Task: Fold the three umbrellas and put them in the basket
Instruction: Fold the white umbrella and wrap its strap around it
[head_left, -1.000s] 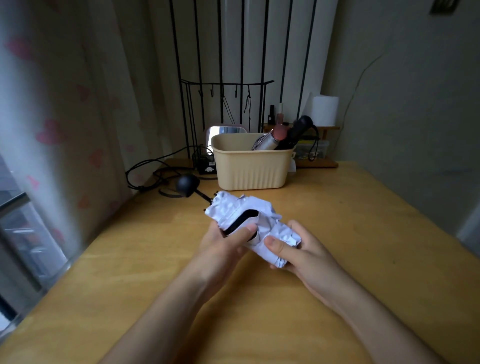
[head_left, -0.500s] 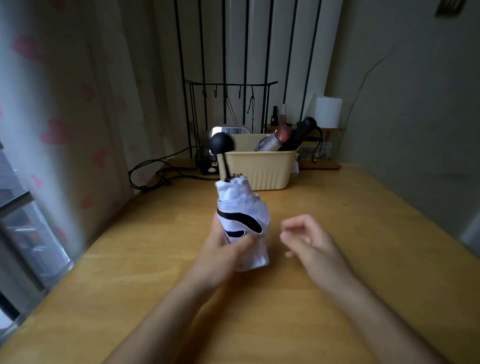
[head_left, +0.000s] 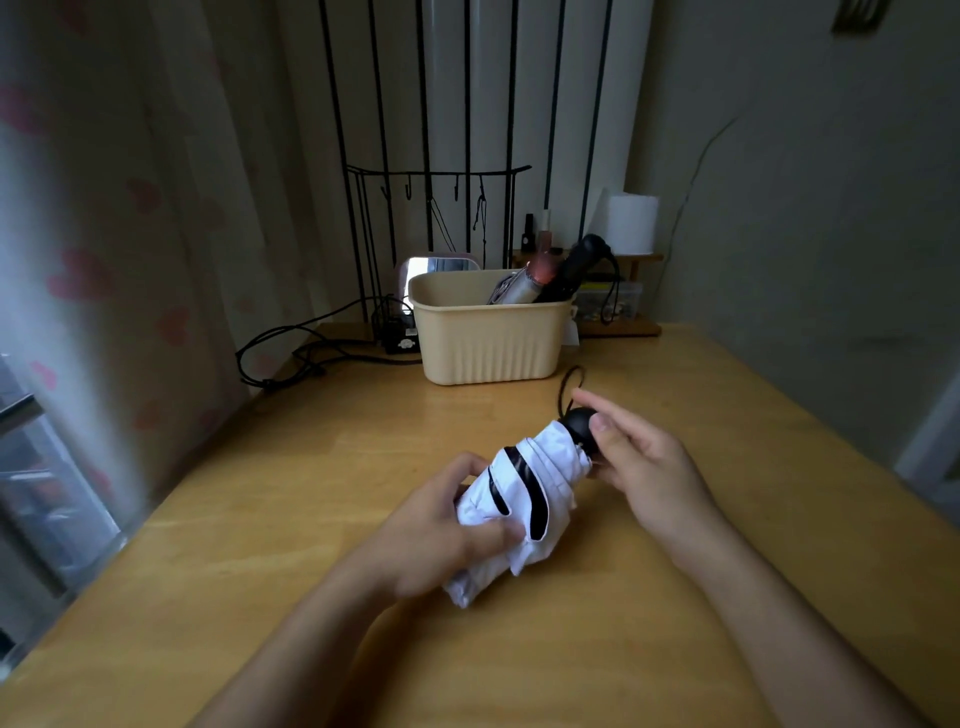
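Head view: the left grip is curled round the folded white umbrella, which is tilted low over the table — the right grip pinches its black handle. Behind stands the beige basket — two folded umbrellas lean inside.

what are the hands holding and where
Both hold the white umbrella: the left hand grips its folded canopy, the right hand holds its black handle.

White folded fabric umbrella with black strap, round black handle pointing far-right, slanting low over the tabletop, beige ribbed plastic basket upright beyond, grey pink-handled umbrella and black umbrella leaning inside
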